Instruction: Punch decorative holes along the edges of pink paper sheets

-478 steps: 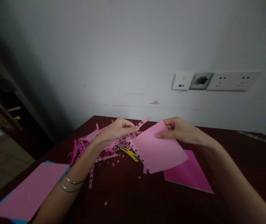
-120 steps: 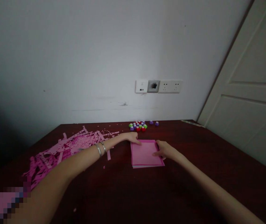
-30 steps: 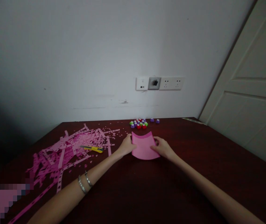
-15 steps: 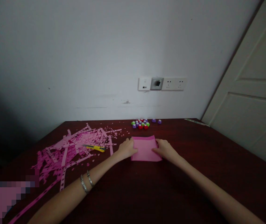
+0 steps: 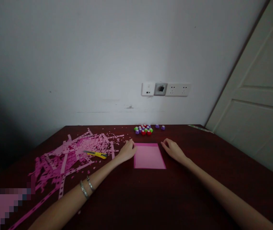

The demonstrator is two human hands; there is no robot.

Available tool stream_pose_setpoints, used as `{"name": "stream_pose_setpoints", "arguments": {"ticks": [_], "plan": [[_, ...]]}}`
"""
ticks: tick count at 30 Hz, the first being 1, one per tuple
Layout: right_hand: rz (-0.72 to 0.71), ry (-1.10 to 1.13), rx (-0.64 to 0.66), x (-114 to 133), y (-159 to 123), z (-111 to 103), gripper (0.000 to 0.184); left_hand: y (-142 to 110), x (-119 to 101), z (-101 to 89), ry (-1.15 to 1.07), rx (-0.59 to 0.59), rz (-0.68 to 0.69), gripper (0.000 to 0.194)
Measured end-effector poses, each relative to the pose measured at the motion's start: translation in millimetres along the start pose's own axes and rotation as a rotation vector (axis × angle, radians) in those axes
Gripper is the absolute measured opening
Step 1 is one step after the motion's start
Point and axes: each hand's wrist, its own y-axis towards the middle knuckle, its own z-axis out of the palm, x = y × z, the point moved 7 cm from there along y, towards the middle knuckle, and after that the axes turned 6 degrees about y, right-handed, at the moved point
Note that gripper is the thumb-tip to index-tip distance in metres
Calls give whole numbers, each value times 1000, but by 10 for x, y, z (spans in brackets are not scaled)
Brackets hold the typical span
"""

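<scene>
Step in hand looks like squaring one stack of pink paper (image 5: 149, 156), flat on the table (image 5: 136, 201) toward its far edge: left hand (image 5: 126, 150) at the stack's left side, can't tell if its fingers grip, right hand (image 5: 174, 150) just off the right side, fingers loosely parted, holding nothing. Next move, I judge, calls for light, even pressure from both sides. Count: two paper shades showing, one yellow knife (image 5: 98, 154), one heap of punched strips (image 5: 66, 159) toward the left edge, two purple pieces (image 5: 157, 126) beside a coloured cluster (image 5: 143, 132) too tight to count, far edge.
</scene>
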Motion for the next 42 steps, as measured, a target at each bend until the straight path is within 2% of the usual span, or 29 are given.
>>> {"name": "stream_pose_setpoints", "arguments": {"ticks": [2, 5, 11, 16, 42], "plan": [[-16, -29, 2, -74, 97, 22, 25, 112, 36, -67, 105, -43, 7, 12], [-47, -97, 38, -128, 223, 78, 24, 283, 76, -108, 281, -61, 27, 18], [-106, -262, 101, -129, 339, 175, 17, 475, 119, -45, 572, -145, 87, 32], [-56, -243, 71, -179, 344, 173, 17, 495, 161, 23, 545, -90, 109, 31], [-66, -170, 62, -203, 333, 170, 16, 482, 169, 21, 583, -99, 147, 33]]}}
